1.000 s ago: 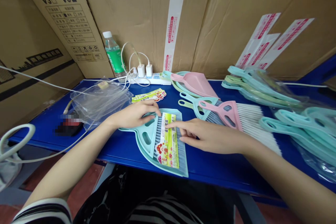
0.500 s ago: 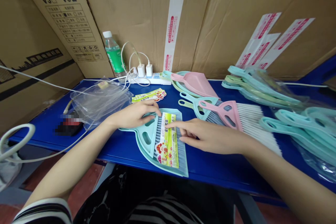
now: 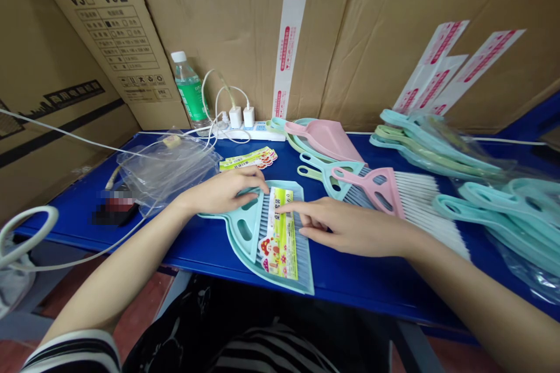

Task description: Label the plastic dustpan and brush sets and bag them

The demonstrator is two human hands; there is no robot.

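Left hand [image 3: 225, 191] lies half curled over the upper edge of an aqua plastic dustpan [image 3: 243, 232], fingertips at the head of the grey-blue hand brush [image 3: 303, 256] nested in it, though whether it truly grips anything I cannot tell; left of that hand sit a blurred dark object [image 3: 114, 208] and a clear plastic bag [image 3: 168, 178] on the blue table [image 3: 219, 250], with a white cable [image 3: 76, 139] trailing past; behind them stand a green-labelled water bottle [image 3: 189, 90] and a white power strip [image 3: 251, 132] with two plugged-in chargers [image 3: 241, 118]; a small stack of printed cards [image 3: 248, 158] lies just above the left hand; the dustpan and brush sit at the table's front edge, between both hands, a printed label [image 3: 279, 239] lying along the bristles; right hand [image 3: 350, 228] is open, fingers spread, its index fingertip [image 3: 282, 208] at the label's top corner; beyond it lie a pink dustpan [image 3: 324, 140] and a pink brush [image 3: 385, 192], then bagged aqua and green handles [image 3: 437, 145] at the far right.
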